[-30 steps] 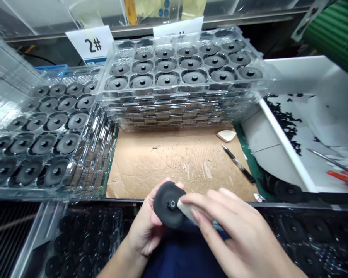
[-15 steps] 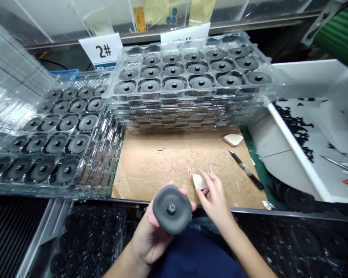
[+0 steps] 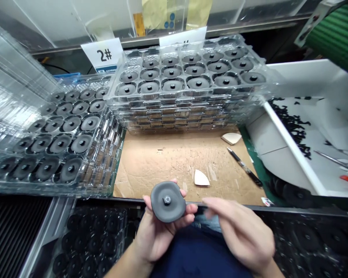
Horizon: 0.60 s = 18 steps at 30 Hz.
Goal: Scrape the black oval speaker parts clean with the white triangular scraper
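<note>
My left hand is closed around a dark grey rounded disc, which looks like rubber and has a short nut-like stud at its centre. The disc faces up, tilted toward me, just off the near edge of the cardboard. To its right is my right hand, fingers stretched toward the disc, with no object visible in them; the fingertips are blurred. A white wedge-shaped pad lies on the cardboard sheet, apart from both hands. Farther back on it rest a second white pad and a black pen.
Stacked clear trays of similar discs stand at the back, with another stack at left. At right sits a white bin with small black pieces and tweezers. Dark disc trays lie below the table edge.
My right hand has let go of the white pad, leaving it on the cardboard, and drawn back toward me, near the disc. My left hand with the disc has shifted slightly up and left.
</note>
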Available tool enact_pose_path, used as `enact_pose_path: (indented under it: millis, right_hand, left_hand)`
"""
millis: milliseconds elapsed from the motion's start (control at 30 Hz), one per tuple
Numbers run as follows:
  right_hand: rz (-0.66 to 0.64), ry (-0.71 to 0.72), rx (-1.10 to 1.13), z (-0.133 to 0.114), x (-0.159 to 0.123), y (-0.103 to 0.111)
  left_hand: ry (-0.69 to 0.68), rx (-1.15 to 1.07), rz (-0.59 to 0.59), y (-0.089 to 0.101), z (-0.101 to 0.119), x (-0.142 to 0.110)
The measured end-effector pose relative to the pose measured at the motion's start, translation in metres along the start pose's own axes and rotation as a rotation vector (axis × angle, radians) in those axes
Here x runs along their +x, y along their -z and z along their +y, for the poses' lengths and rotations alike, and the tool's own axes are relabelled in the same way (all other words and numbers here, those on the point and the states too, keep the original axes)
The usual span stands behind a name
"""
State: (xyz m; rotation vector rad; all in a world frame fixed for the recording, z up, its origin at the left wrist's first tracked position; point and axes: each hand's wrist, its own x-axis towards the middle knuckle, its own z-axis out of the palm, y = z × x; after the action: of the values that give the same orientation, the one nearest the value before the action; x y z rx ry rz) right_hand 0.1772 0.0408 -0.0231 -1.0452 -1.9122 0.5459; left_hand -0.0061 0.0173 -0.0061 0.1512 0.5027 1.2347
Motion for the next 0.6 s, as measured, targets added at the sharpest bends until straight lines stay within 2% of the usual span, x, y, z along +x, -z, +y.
enact_pose_path:
  millis: [67,100,167,233,300,367,467,600]
  right_hand:
    - [-0.071,0.124,0.019,-0.008,0.003,0.008]
    - [-0.073,0.113,0.036,-0.011,0.005,0.011]
    - [-0.054,-0.008,0.1,-0.016,0.01,0.011]
    - [-0.046,-0.134,0.167,-0.019,0.014,0.009]
    - [-0.056,-0.201,0.23,-0.021,0.015,0.005]
    - [-0.062,-0.236,0.306,-0.025,0.016,0.003]
    - [-0.103,-0.292,0.449,-0.032,0.017,0.004]
    - [-0.317,-0.427,0.595,-0.04,0.025,0.008]
  left_hand:
    - [-0.198,0.234,0.001,0.005,0.0,-0.002]
    - [-0.341,0.402,-0.012,0.009,0.001,-0.003]
    - [-0.612,0.802,-0.077,0.015,0.005,-0.004]
    - [-0.758,1.158,-0.162,0.018,0.01,-0.004]
    - [-0.775,1.369,-0.23,0.018,0.013,-0.003]
    - [-0.759,1.43,-0.266,0.016,0.014,-0.002]
    - [-0.726,1.382,-0.265,0.015,0.011,-0.002]
    - [-0.603,1.326,-0.191,0.019,0.009,-0.006]
